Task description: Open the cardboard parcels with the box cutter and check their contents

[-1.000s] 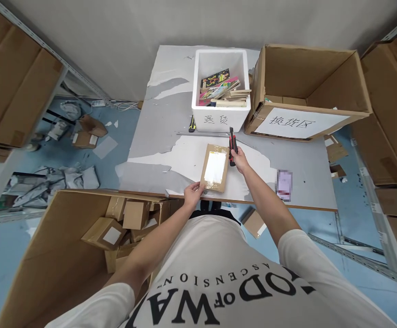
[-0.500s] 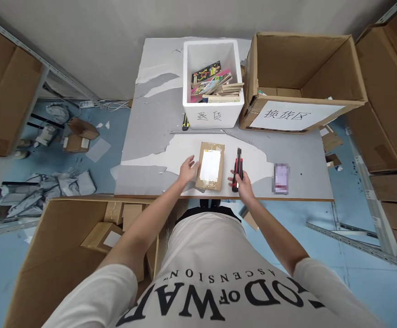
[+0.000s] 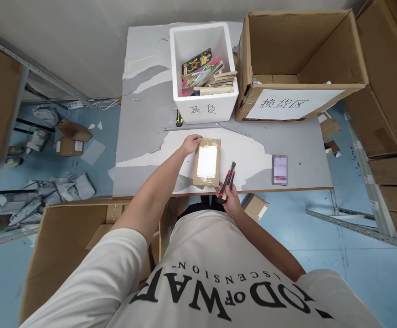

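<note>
Parcel (image 3: 207, 162) near table edge (image 3: 287, 189), room toward phone (image 3: 280, 169)

Our worktop (image 3: 143, 109) is grey with torn white patches — we have a foam box (image 3: 203, 111) and a big carton (image 3: 276, 50) at the back, a yellow knife (image 3: 179, 119) by the foam box, a parcel (image 3: 207, 161) and a phone (image 3: 280, 170) nearer the front.
</note>
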### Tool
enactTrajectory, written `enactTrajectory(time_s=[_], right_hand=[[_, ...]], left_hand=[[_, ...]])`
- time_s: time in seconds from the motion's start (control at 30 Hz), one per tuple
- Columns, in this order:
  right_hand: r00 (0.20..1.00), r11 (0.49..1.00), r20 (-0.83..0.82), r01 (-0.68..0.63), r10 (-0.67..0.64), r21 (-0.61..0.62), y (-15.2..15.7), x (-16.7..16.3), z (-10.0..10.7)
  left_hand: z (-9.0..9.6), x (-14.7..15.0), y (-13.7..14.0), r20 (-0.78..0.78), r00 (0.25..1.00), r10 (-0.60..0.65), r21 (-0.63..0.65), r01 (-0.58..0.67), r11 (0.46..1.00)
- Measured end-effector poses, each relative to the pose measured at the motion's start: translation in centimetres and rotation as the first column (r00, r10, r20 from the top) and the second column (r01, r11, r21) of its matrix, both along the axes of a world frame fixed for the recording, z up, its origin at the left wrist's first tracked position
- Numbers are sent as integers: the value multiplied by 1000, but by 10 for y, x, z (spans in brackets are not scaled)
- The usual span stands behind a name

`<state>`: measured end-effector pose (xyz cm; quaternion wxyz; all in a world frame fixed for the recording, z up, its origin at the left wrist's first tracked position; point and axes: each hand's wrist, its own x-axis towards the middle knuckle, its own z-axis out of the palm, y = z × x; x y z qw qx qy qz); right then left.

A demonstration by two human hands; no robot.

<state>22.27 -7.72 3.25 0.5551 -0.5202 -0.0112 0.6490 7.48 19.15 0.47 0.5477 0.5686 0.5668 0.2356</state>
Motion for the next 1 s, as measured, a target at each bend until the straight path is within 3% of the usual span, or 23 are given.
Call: enactTrajectory(time_s=[0.13,0.27,0.5,0.67,0.73,0.83,1.0], right_hand=[[996,999,82,19,-21,33,6,15,-2],[974,995,225,9,-32,103,38,51,1],[908,955,414,-181,70,234,126,102,2],[865,934,478,-285,153,216,148,100,-10],[869,937,472,-279,152,212,150,97,-16],[873,933,464,-279,148,229,149,95,-19],[817,920,548,-337,181,199,131,108,-11]], left_hand=[[7,-8,-5,12,997,80,-36,-79,996],[18,-29,-25,65,961,269,-58,-266,962],[21,-48,-112,139,818,558,-135,-542,829],[6,-45,-156,123,741,660,-247,-621,744],[1,-46,-160,95,753,652,-248,-616,748],[1,-50,-159,8,811,585,-166,-576,800],[19,-54,-152,-248,869,429,171,-397,902]])
